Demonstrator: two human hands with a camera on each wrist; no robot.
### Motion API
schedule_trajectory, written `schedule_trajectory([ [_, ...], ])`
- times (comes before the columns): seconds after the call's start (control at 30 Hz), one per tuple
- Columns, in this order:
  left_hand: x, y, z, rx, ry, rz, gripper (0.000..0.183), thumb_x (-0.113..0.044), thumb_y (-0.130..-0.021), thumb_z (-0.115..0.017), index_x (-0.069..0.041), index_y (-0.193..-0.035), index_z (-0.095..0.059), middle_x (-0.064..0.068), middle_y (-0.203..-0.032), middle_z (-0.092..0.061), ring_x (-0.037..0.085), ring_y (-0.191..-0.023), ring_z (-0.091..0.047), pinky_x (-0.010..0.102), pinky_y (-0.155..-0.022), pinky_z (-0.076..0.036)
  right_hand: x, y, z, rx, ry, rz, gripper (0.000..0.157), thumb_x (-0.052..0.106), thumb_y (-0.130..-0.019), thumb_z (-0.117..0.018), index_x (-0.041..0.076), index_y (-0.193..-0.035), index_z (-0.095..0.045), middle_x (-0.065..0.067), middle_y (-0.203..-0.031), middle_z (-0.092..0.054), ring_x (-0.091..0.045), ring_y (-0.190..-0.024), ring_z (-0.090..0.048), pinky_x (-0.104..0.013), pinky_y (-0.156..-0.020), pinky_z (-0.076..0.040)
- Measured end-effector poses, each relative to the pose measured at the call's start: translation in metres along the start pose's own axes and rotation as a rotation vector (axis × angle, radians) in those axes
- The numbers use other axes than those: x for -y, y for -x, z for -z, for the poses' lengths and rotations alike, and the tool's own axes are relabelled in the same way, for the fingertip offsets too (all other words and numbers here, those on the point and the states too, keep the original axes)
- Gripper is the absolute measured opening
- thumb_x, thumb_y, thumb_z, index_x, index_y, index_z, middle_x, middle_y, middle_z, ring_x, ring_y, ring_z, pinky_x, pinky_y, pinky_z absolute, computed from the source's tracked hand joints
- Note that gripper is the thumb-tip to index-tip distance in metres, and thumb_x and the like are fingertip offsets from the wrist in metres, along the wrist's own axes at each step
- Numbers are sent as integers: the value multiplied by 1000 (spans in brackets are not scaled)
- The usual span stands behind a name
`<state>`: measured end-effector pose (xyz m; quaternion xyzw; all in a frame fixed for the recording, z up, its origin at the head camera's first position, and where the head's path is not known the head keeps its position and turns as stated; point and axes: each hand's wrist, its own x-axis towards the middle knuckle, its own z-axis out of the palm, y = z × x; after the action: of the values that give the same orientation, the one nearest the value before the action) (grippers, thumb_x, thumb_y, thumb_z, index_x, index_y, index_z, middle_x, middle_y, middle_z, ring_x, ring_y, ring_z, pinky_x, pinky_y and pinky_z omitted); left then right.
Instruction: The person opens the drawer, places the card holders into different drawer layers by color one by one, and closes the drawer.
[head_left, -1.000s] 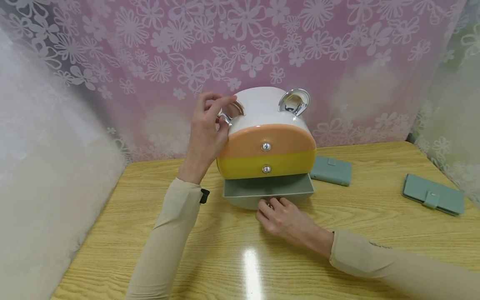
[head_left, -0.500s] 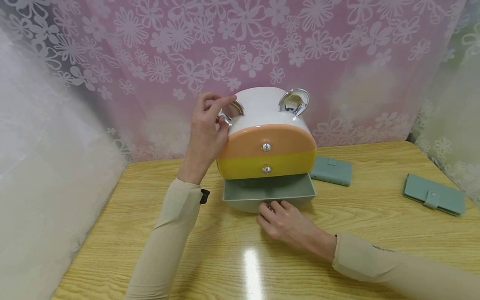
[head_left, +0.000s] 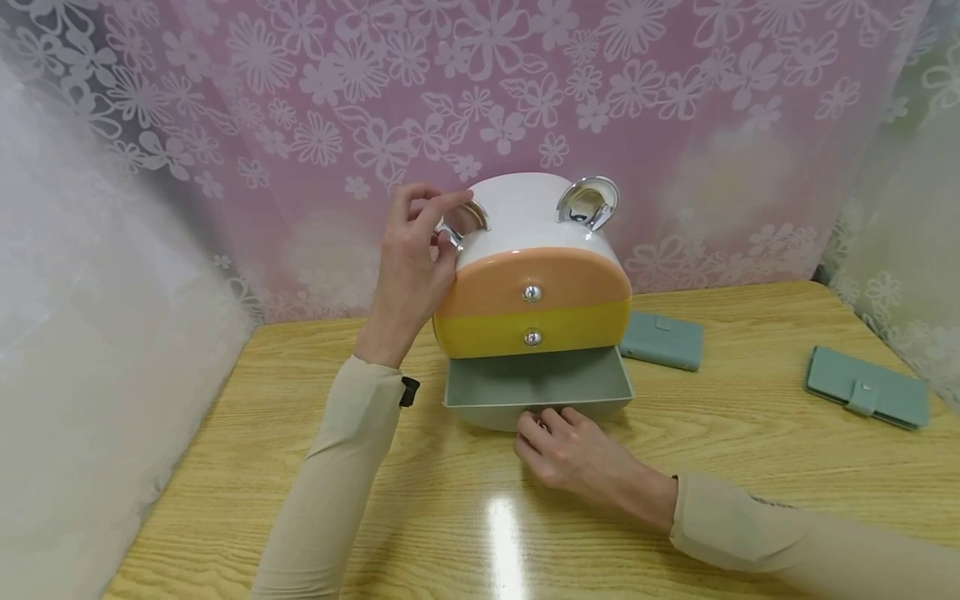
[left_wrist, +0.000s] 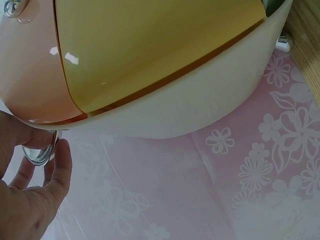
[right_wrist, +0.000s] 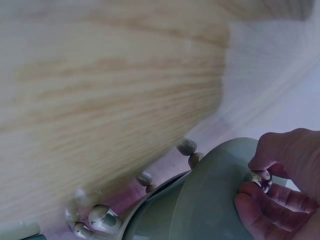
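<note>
A rounded storage box [head_left: 525, 208] with silver ears stands on the table, its orange drawer [head_left: 577, 279] and yellow drawer [head_left: 480, 333] closed. The green bottom drawer [head_left: 540, 379] is pulled out, and nothing shows inside it. My left hand [head_left: 412, 258] grips the left silver ear [head_left: 471, 218]; in the left wrist view its fingers and thumb close around that ear [left_wrist: 39, 155]. My right hand [head_left: 573, 454] pinches the round silver knob [right_wrist: 259, 181] on the green drawer's front, clearest in the right wrist view.
A green wallet [head_left: 663, 342] with a snap strap lies just right of the box. Farther right is a second green wallet [head_left: 866, 387]. The wooden table [head_left: 300, 417] backs onto a pink flowered curtain [head_left: 487, 83]. Silver ball feet [right_wrist: 105, 219] show under the box.
The green drawer has slid a little farther out toward me, with my right hand moving along on its knob. My left hand has stayed on the ear.
</note>
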<state>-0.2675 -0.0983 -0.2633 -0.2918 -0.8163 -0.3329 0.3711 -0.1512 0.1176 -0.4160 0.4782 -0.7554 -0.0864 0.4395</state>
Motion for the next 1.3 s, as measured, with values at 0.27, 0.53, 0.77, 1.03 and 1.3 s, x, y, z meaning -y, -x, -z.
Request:
schedule_trajectory([
  [0.27,-1,-1,0,5,-5,-7,50,13,-89,-51,-10,-130,-69,19,-127,-50,28,-99,-57,31,-79,-59,1,0,2,3,-2,-2,45,3,-110,-28,9,-83,-63,-5,-88,-58,-18,-66,-57,-28,-55,-49],
  [0.53,-1,-2,0,8,-9,-3,49,12,-90,-51,-10,-130,-68,19,-127,-49,27,-99,-57,31,-79,-59,2,-1,6,12,-12,-2,45,3,-111,-27,10,-83,-62,-5,-88,-58,-18,-66,-56,-28,-55,-49],
  [0.77,-1,-1,0,6,0,6,50,13,-89,-51,-10,-129,-69,19,-126,-49,27,-99,-57,31,-78,-59,4,2,8,31,-26,5,46,4,-111,-26,10,-85,-63,-5,-89,-57,-18,-66,-56,-28,-57,-51],
  [1.03,0,0,1,1,2,2,49,13,-89,-52,-10,-129,-69,18,-126,-49,27,-98,-57,32,-78,-59,7,3,12,60,-57,-5,44,7,-111,-27,11,-86,-62,-4,-90,-57,-17,-68,-56,-27,-57,-50],
  [1.3,-1,1,0,-4,4,0,49,13,-89,-51,-10,-128,-69,19,-125,-50,27,-98,-56,31,-78,-58,3,8,19,24,-119,-10,36,6,-109,-33,12,-94,-66,0,-90,-58,-15,-71,-55,-26,-59,-49],
])
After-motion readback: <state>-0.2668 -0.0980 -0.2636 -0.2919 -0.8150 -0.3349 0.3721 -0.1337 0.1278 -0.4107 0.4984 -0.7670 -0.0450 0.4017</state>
